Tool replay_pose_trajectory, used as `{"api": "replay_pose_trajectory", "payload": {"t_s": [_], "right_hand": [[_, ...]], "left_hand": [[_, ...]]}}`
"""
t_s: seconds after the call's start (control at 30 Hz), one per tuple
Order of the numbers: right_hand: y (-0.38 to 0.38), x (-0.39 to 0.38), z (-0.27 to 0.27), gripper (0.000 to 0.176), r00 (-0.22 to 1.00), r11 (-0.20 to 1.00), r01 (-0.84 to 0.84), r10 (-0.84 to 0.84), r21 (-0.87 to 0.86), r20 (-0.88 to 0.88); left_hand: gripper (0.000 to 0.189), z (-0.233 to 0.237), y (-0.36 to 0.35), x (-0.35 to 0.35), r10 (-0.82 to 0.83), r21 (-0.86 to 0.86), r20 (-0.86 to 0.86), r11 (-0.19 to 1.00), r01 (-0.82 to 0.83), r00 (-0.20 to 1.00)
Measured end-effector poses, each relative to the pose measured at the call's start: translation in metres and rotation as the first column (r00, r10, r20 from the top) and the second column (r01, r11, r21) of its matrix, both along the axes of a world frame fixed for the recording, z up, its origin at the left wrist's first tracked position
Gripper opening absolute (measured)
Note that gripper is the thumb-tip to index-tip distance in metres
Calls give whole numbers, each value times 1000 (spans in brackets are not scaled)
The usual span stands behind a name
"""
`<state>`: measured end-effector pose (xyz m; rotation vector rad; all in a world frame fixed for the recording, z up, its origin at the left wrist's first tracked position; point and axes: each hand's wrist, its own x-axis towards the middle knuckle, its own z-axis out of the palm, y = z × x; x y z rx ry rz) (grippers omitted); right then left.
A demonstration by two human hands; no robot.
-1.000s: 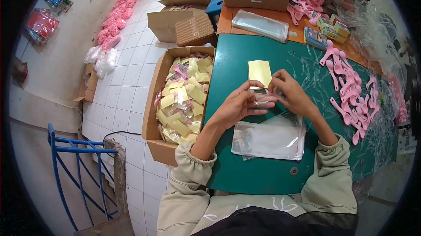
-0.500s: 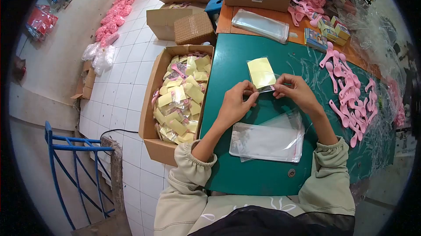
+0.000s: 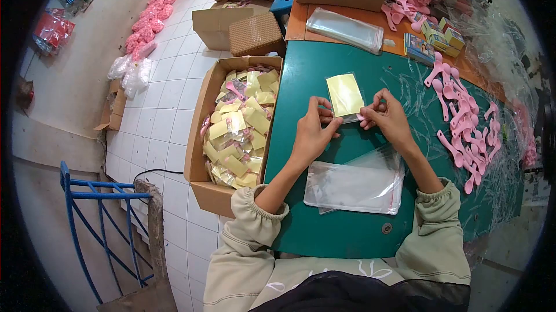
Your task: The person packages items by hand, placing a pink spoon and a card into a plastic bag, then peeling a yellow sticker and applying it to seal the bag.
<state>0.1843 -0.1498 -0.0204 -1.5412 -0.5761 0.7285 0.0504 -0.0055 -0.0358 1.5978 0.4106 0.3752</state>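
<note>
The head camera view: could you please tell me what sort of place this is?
Probably a small packing workroom: clear plastic bags and loose pink spoons lie on the green table, and the cardboard box beside it holds many bagged yellow cards.

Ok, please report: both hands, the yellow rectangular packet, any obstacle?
Left hand, right hand at near end of yellow rectangular plastic packet. Yellow face visible. Nothing seen in the way.

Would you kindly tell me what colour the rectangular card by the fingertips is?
The rectangular card is pale yellow, best seen in the head view.
</note>
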Motion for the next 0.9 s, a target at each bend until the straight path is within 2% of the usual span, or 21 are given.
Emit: {"api": "replay_pose_trajectory", "payload": {"t_s": [0.2, 0.4, 0.47, 0.53, 0.57, 0.63, 0.67, 0.7, 0.73, 0.77, 0.8, 0.87, 0.9], "right_hand": [[1, -4, 7, 22, 999, 999, -22, 22, -26, 35], [-2, 0, 6, 30, 987, 988, -66, 85, -138, 133], [-5, 6, 14, 28, 971, 971, -85, 131, -225, 201], [-15, 25, 34, 26, 819, 954, -21, 187, -298, 542], [-22, 39, 41, 25, 697, 945, 25, 217, -326, 683], [-50, 83, 42, 24, 614, 911, 176, 194, -372, 765], [-70, 112, 31, 22, 509, 834, 350, 213, -426, 834], [-91, 140, 21, 21, 413, 725, 516, 256, -456, 874], [-116, 161, 11, 21, 369, 583, 657, 304, -478, 878], [-137, 172, 4, 21, 370, 456, 742, 333, -491, 868], [-155, 180, -2, 20, 409, 402, 758, 320, -513, 855], [-174, 191, -11, 20, 474, 376, 748, 275, -547, 837], [-176, 195, -15, 20, 487, 385, 741, 256, -550, 835]], "left_hand": [[30, 5, 0, -1, -27, 5, -63, 1000, 27, 998], [45, 3, 0, -2, -20, 60, -42, 998, 22, 999], [46, 8, 7, -8, -64, -28, -41, 998, 63, 997], [48, 19, 21, -21, -82, -94, -47, 993, 78, 995], [50, 24, 29, -30, -25, -117, -35, 993, 21, 999], [51, 32, 50, -50, 79, -72, -26, 994, -81, 997], [50, 27, 65, -62, 130, -28, 4, 991, -130, 991], [48, 23, 79, -73, 218, 114, 6, 969, -217, 976], [47, 33, 85, -84, 336, 403, -75, 871, -280, 939], [45, 10, 109, -97, 416, 718, 18, 628, -301, 909], [43, 23, 104, -98, 463, 737, 9, 596, -318, 887], [40, 72, 85, -96, 553, 774, -8, 531, -345, 833], [38, 84, 77, -90, 450, 756, 22, 577, -310, 893]]}}
